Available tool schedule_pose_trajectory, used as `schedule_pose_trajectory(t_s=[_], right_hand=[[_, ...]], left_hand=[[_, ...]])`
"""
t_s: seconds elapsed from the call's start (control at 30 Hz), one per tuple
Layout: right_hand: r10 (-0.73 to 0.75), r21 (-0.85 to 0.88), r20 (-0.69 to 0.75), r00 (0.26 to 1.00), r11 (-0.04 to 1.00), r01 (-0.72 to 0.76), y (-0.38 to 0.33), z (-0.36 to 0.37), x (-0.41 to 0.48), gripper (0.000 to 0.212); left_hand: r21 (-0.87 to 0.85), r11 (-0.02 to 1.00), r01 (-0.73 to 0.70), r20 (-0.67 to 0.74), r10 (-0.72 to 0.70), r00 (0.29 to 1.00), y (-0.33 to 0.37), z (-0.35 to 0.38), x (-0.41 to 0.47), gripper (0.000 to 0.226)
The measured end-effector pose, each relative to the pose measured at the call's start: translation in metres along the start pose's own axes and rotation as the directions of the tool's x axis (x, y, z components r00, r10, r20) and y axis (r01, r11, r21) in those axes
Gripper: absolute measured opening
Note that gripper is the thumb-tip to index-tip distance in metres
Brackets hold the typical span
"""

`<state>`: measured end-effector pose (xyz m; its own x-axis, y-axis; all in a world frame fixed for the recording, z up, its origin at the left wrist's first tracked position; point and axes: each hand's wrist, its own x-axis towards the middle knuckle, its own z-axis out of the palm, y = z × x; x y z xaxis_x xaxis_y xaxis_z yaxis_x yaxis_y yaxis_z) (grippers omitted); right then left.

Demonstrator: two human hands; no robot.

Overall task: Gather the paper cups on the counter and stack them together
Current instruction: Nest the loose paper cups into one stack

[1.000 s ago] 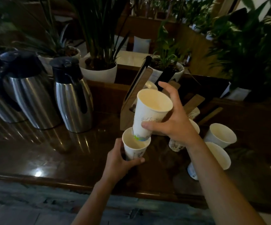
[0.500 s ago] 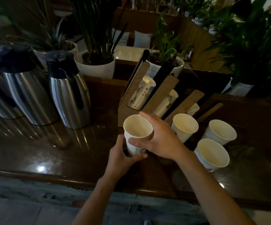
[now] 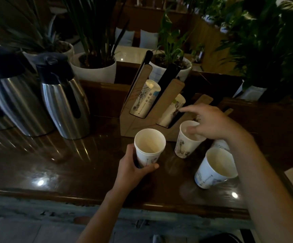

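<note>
Three white paper cups with printed sides in open view on the dark glossy wooden bench [image 3: 58,165]; a fourth partly hidden behind the right forearm. Nested white paper cup stack [image 3: 150,146] upright near the bench middle, in front of the brown cardboard cup holder [image 3: 130,123]. Left hand [image 3: 133,170] wrapped around the lower wall of that stack, thumb across the front, fingers behind. Second white printed cup [image 3: 186,144] upright just right of the stack, apart from it. Right hand [image 3: 210,123] over this cup's rim, fingers spread and reaching across the mouth, thumb apparently at the near rim; grasp not confirmed, blurred, cannot tell whether closed on it. Third white cup with blue print [image 3: 214,169] tilted toward the camera, near the right bench edge, below the right forearm. Fourth white cup [image 3: 220,143] only partly visible beside that forearm. Two sleeves of printed cups slanted in the holder's slots. Two steel vacuum jugs with black tops [image 3: 61,102] at left on the bench, well apart from the cups. White plant pots [image 3: 96,71] behind.
</note>
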<state>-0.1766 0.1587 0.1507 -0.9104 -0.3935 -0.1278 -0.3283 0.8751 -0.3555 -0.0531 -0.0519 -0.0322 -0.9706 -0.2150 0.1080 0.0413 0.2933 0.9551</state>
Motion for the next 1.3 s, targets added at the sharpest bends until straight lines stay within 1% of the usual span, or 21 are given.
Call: schedule_pose_trajectory(t_s=[0.07, 0.1, 0.13, 0.2, 0.3, 0.33, 0.4, 0.47, 0.5, 0.57, 0.63, 0.7, 0.73, 0.8, 0.87, 0.93, 0.97, 1.03, 1.13, 1.2, 1.3], right_hand=[[0.052, -0.064, 0.170, 0.984, 0.997, -0.042, 0.003, 0.001, 0.001, 0.087], [0.074, -0.102, 0.222, 0.972, 0.993, -0.053, 0.004, 0.004, 0.002, 0.091], [0.086, -0.125, 0.237, 0.968, 0.991, -0.057, 0.006, 0.008, 0.003, 0.092], [0.077, -0.105, 0.175, 0.982, 0.993, -0.059, 0.009, 0.016, 0.006, 0.081], [0.035, -0.085, 0.013, 0.999, 0.996, -0.033, 0.009, 0.029, 0.008, 0.063], [0.016, -0.087, -0.004, 1.000, 0.996, -0.016, 0.011, 0.031, 0.008, 0.060], [-0.006, -0.090, 0.049, 0.999, 0.996, 0.010, 0.016, 0.029, 0.010, 0.071], [0.013, -0.109, 0.117, 0.993, 0.994, 0.000, 0.021, 0.022, 0.011, 0.087], [0.023, -0.125, 0.131, 0.991, 0.992, -0.007, 0.023, 0.019, 0.011, 0.091], [0.023, -0.144, 0.150, 0.988, 0.990, -0.002, 0.022, 0.017, 0.010, 0.093], [0.004, -0.125, 0.167, 0.986, 0.992, 0.017, 0.017, 0.013, 0.006, 0.089], [-0.034, -0.096, 0.136, 0.990, 0.994, 0.047, 0.013, -0.003, -0.003, 0.087], [-0.070, -0.089, 0.088, 0.994, 0.993, 0.078, 0.011, -0.016, -0.009, 0.087], [-0.191, -0.031, -0.028, 0.981, 0.981, 0.190, 0.006, -0.049, -0.025, 0.087], [-0.322, 0.060, -0.068, 0.944, 0.943, 0.326, -0.008, -0.080, -0.042, 0.084], [-0.431, 0.087, -0.007, 0.902, 0.899, 0.430, -0.026, -0.094, -0.052, 0.083], [-0.469, 0.072, 0.041, 0.882, 0.882, 0.466, -0.035, -0.093, -0.051, 0.082], [-0.495, 0.013, 0.141, 0.857, 0.867, 0.499, -0.051, -0.079, -0.041, 0.082], [-0.470, -0.061, 0.274, 0.839, 0.862, 0.503, -0.063, -0.046, -0.020, 0.086], [-0.431, -0.061, 0.358, 0.828, 0.874, 0.481, -0.063, -0.024, -0.008, 0.085], [-0.374, -0.052, 0.400, 0.837, 0.902, 0.428, -0.060, 0.003, 0.006, 0.085]], left_hand=[[-0.005, 1.000, 0.008, 0.000, -0.008, 1.000, 0.001, 0.002, 0.000, 0.078], [-0.007, 1.000, 0.014, 0.001, -0.014, 1.000, 0.001, 0.002, 0.001, 0.078], [-0.009, 1.000, 0.021, 0.003, -0.021, 1.000, 0.002, 0.003, 0.001, 0.079], [-0.010, 1.000, 0.025, 0.008, -0.025, 1.000, 0.002, 0.004, 0.001, 0.079], [-0.011, 1.000, 0.025, 0.009, -0.025, 1.000, 0.003, 0.005, 0.000, 0.078], [-0.010, 1.000, 0.023, 0.009, -0.023, 1.000, 0.004, 0.005, 0.000, 0.077], [-0.004, 1.000, 0.022, 0.007, -0.022, 1.000, 0.004, 0.005, 0.000, 0.077], [-0.003, 1.000, 0.023, 0.007, -0.023, 1.000, 0.004, 0.006, 0.000, 0.078], [-0.001, 1.000, 0.021, 0.006, -0.021, 1.000, 0.004, 0.006, -0.001, 0.078], [-0.003, 1.000, 0.016, 0.004, -0.016, 1.000, 0.004, 0.006, -0.001, 0.078], [-0.013, 1.000, 0.019, 0.007, -0.019, 1.000, 0.005, 0.006, -0.001, 0.079], [-0.008, 1.000, 0.019, 0.010, -0.019, 1.000, 0.006, 0.005, -0.002, 0.079], [-0.005, 1.000, 0.017, 0.013, -0.017, 1.000, 0.007, 0.005, -0.002, 0.079], [-0.010, 1.000, 0.014, 0.014, -0.014, 1.000, 0.007, 0.005, -0.001, 0.080], [-0.024, 0.999, 0.023, 0.020, -0.023, 1.000, 0.007, 0.005, -0.001, 0.080], [-0.031, 0.999, 0.027, 0.033, -0.026, 0.999, 0.006, 0.006, 0.000, 0.078], [-0.031, 0.999, 0.026, 0.037, -0.025, 0.999, 0.005, 0.007, 0.000, 0.078], [-0.032, 0.999, 0.030, 0.036, -0.029, 0.999, 0.005, 0.009, 0.001, 0.076], [-0.043, 0.999, 0.031, 0.018, -0.030, 0.999, 0.007, 0.010, 0.003, 0.076], [-0.044, 0.999, 0.027, 0.011, -0.027, 1.000, 0.008, 0.011, 0.003, 0.076], [-0.038, 0.999, 0.019, 0.009, -0.019, 1.000, 0.012, 0.013, 0.003, 0.074]])
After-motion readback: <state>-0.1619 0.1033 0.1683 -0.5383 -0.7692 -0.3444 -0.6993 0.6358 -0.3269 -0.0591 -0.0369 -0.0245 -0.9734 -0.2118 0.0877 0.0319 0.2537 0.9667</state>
